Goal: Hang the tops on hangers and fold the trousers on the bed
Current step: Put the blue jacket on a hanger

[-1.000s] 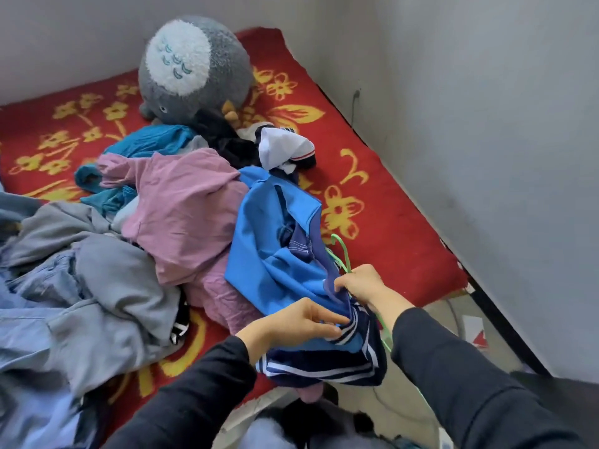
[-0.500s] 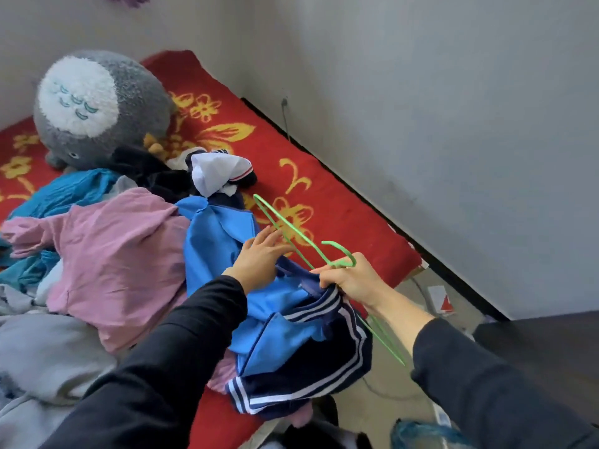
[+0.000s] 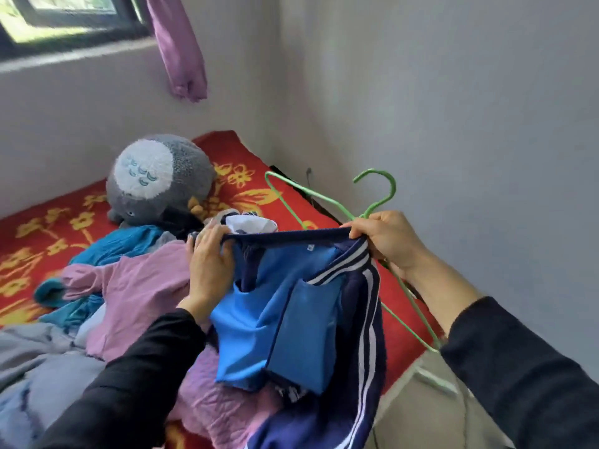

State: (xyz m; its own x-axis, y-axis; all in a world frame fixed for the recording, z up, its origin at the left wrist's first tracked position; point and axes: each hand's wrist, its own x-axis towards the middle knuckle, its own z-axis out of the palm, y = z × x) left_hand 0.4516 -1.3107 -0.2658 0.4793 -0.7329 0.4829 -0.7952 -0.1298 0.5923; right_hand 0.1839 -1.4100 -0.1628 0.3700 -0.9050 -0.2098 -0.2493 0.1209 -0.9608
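Note:
A blue and navy top with white stripes (image 3: 291, 319) hangs lifted above the bed, its navy hem stretched taut between my hands. My left hand (image 3: 209, 257) grips the hem's left end. My right hand (image 3: 385, 238) pinches the right end together with a green wire hanger (image 3: 377, 202), whose hook points up and whose frame runs behind the top. A pink garment (image 3: 142, 286), a teal one (image 3: 120, 241) and grey-blue clothes (image 3: 42, 367) lie piled on the red flowered bed (image 3: 246, 189).
A grey plush toy (image 3: 158, 179) sits at the head of the bed, a white and dark garment (image 3: 249, 223) below it. Grey walls close in at right and behind. A purple curtain (image 3: 178, 43) hangs by the window. Floor shows at bottom right.
Both hands raised the blue top off the pile and stretched its hem between them. My left hand moved from the fabric's middle to the hem. The hanger rose, and my view tilted up.

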